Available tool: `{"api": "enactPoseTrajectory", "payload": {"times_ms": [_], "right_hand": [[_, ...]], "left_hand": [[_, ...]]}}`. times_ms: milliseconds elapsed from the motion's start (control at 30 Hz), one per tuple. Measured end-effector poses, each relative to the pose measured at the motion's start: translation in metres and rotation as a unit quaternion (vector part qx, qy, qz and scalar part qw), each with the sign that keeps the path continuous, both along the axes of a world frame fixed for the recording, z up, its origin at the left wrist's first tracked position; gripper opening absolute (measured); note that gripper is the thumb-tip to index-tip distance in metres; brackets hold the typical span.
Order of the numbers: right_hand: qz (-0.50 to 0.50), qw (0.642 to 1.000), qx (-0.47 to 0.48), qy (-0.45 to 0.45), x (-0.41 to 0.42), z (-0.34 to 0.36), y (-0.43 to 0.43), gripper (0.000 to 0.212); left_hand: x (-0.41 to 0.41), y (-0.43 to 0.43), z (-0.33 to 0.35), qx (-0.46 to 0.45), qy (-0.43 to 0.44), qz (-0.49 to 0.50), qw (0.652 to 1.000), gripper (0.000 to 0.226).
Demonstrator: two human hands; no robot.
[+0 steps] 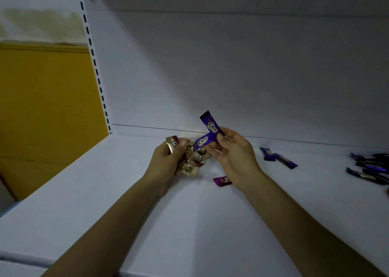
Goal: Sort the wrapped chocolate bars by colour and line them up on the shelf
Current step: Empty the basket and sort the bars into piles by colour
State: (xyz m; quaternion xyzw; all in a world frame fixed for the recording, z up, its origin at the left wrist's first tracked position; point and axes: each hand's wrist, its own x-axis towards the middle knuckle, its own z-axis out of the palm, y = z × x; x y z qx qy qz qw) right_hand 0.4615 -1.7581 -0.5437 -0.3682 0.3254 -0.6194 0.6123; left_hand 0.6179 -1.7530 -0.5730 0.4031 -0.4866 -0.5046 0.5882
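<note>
Above a white shelf (105, 192), the left hand (166, 163) clutches a partly hidden bunch of gold-wrapped chocolate bars (172, 144) and the right hand (235, 154) pinches two purple-wrapped bars (210, 126) lettered "Choco", smaller print unreadable, as a magenta wrapper (221, 181) peeks from behind that wrist and dark purple bars (366, 168) run off frame right.

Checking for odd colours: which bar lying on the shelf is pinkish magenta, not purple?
The magenta bar lying alone beside the right hand; the loose bars further right are dark purple.
</note>
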Motion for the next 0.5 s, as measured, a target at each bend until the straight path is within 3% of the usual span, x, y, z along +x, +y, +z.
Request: {"api": "enactPoseTrajectory", "payload": {"times_ms": [300, 400, 500], "right_hand": [[0.096, 0.995, -0.027, 0.007, -0.003, -0.008, -0.006, 0.018], [-0.011, 0.999, 0.01, -0.041, -0.013, -0.005, -0.015, 0.018], [-0.206, 0.969, 0.089, -0.099, -0.037, -0.007, -0.028, 0.02]], "left_hand": [[-0.004, 0.0, -0.005, 0.004, -0.04, -0.096, 0.995, 0.034], [-0.004, 0.0, -0.006, -0.003, -0.037, -0.09, 0.995, 0.024], [-0.004, 0.0, -0.007, 0.001, -0.046, -0.083, 0.995, 0.022]]}}
